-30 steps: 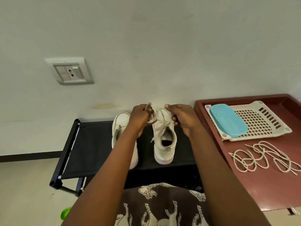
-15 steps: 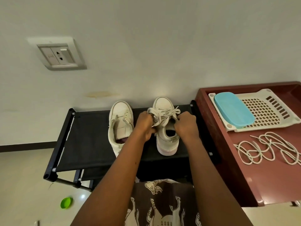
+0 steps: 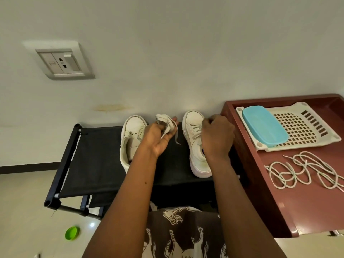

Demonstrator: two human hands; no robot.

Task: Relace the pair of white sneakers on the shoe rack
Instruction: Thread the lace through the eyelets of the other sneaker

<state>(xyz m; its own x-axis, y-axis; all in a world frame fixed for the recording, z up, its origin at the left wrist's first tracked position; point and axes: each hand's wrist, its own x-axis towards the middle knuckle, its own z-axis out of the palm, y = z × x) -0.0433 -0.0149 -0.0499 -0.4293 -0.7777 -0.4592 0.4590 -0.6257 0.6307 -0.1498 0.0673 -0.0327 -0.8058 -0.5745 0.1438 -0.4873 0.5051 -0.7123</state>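
The likeliest trouble is at the right sneaker (image 3: 195,146), which stands near the right end of the black shoe rack (image 3: 93,155). A sharp tug on its lacing, with nothing pinning the shoe, could tip it or drag it off the fabric shelf. The bunched lace (image 3: 165,123) could also snag, since one tail dangles free below the left hand (image 3: 158,138). That hand is raised between the two shoes, its fingers (image 3: 172,131) curled tightly round the flat lace. The left sneaker (image 3: 133,135), lying beside it on the rack, shows bare eyelets. The right hand (image 3: 216,136) is hunched over the right sneaker's lacing with its fingers (image 3: 208,121) curled down. Whether they pinch a lace is hidden. Loose cord laces (image 3: 305,170) lie untouched on the red-brown surface (image 3: 279,202).
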